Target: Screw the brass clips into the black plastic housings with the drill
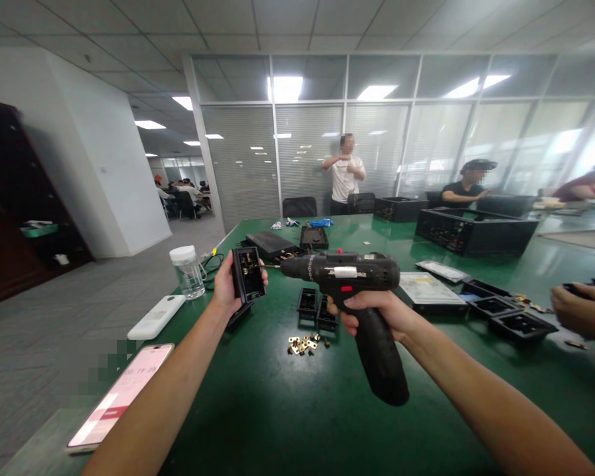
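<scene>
My left hand [227, 283] is closed around a small black plastic housing [250, 276], tilted up with its hollow side facing right; brass pieces show inside. My right hand [371, 311] grips the handle of a black cordless drill [344, 270]. The drill points left, and its long bit [271, 266] reaches the housing; whether the tip sits on a screw is too small to tell. Below the drill stand two similar black housings [308, 304] on the green table. In front of them lies a loose pile of brass plates and dark screws [302, 344].
At left are a phone [123, 395], a white power bank [157, 317] and a clear jar [187, 274]. More black housings [521, 324] and a metal drive [430, 292] lie at right, near another person's hand [586, 311]. Black cases [476, 231] stand farther back.
</scene>
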